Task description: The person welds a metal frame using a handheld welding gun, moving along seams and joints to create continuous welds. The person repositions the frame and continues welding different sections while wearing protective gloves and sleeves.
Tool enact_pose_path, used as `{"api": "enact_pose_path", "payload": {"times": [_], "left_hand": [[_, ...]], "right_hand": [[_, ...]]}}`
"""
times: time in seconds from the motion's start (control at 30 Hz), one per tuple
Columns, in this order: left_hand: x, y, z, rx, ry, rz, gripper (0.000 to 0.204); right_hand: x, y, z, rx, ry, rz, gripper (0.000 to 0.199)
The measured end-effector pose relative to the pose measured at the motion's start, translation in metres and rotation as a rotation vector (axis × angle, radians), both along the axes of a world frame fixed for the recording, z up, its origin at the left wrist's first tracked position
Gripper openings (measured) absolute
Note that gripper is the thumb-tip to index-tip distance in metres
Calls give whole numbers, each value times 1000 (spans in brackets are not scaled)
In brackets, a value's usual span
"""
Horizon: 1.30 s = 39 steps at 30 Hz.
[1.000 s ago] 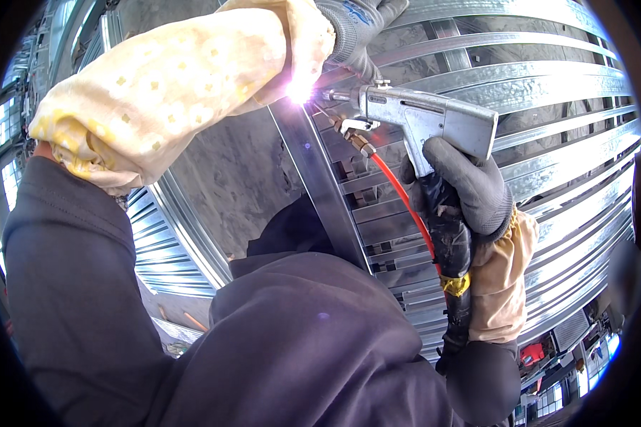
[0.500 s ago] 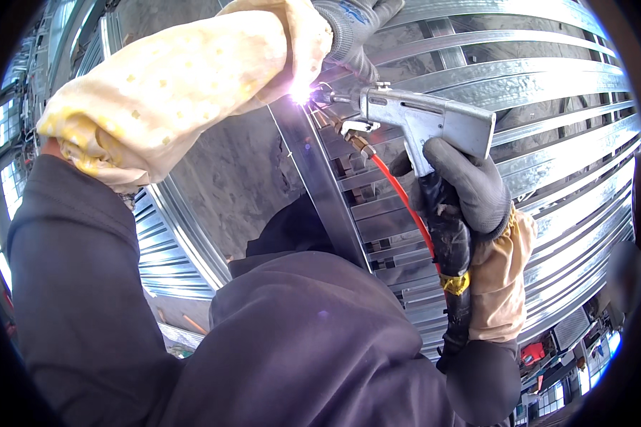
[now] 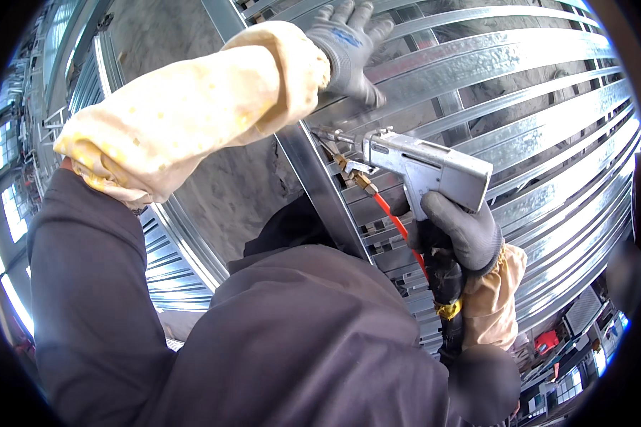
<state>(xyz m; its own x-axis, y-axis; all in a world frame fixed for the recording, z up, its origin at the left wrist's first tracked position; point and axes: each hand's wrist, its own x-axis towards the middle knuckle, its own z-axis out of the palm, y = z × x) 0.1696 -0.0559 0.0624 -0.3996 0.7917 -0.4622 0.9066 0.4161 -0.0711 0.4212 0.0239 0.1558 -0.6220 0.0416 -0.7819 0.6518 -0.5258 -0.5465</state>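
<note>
A worker in a dark jacket (image 3: 292,327) leans over a frame of shiny metal slats (image 3: 534,51), a silver pistol-shaped tool (image 3: 424,167) in the gloved right hand (image 3: 470,231). That hand's grip is pressed around the tool's handle, the thumb lying along its near side. The tool is over the slats, its nozzle aimed leftward beside a flat metal bar (image 3: 319,185) at the frame's edge; whether the tip touches the bar cannot be told. An orange hose (image 3: 399,224) with a brass fitting (image 3: 367,183) runs below the nozzle, and a black cable (image 3: 445,274) banded in yellow tape (image 3: 449,310) drops from the handle. Farther up, the gloved left hand (image 3: 345,53) has its grip spread, fingers apart and back upward, above the slats near the nozzle; whether it touches metal is unclear. A cream sleeve (image 3: 185,107) covers the left forearm, a tan cuff (image 3: 495,292) the right wrist. Grey floor (image 3: 221,178) lies left of the bar, with more metal strips (image 3: 171,263) at lower left.
</note>
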Motion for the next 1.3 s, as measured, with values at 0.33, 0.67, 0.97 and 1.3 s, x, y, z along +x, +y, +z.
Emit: {"api": "enact_pose_path", "payload": {"times": [0.33,0.67,0.97,1.3], "left_hand": [[47,6,19,-30,25,-90,125],[43,20,18,-82,95,-133,131],[14,19,7,45,-34,-341,125],[-25,10,-30,173,-155,-464,126]], "right_hand": [[8,5,-19,-27,93,-5,39],[-2,7,-35,-7,242,-24,38],[-13,14,-54,-67,218,-45,44],[-27,14,-57,-88,127,26,34]]}}
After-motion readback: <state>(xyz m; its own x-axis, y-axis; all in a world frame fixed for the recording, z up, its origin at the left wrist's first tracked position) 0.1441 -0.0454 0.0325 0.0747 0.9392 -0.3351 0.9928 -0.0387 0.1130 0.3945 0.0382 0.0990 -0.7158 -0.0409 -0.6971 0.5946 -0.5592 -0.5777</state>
